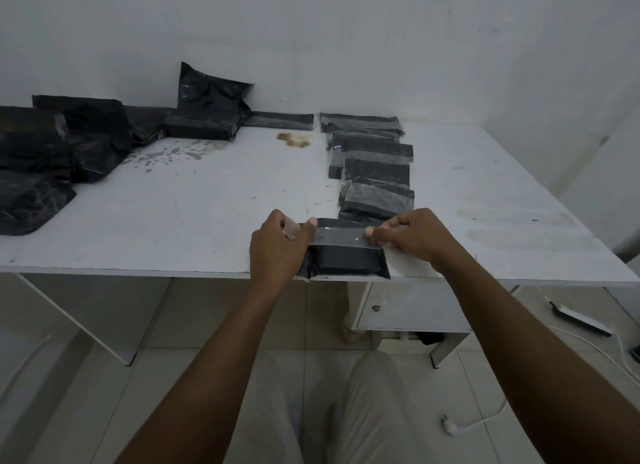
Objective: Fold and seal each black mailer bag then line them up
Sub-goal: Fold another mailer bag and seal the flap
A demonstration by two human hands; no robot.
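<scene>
Over one mailer [346,261], left hand [277,250], right hand [415,235] pinch one tape strip [337,238].

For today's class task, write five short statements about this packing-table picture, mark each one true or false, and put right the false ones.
1. The left hand and right hand both grip the black plastic mailer bag at the near edge of the white table. True.
2. The folded bags are lined up on the table's left side. False: the row of folded black bags runs away from the person, right of centre; a loose pile of black bags lies at the left.
3. A brown stain marks the table towards the far wall. True.
4. A plug lies on the table. False: the white plug lies on the tiled floor.
5. A clear strip crosses the held bag between the hands. True.
</scene>
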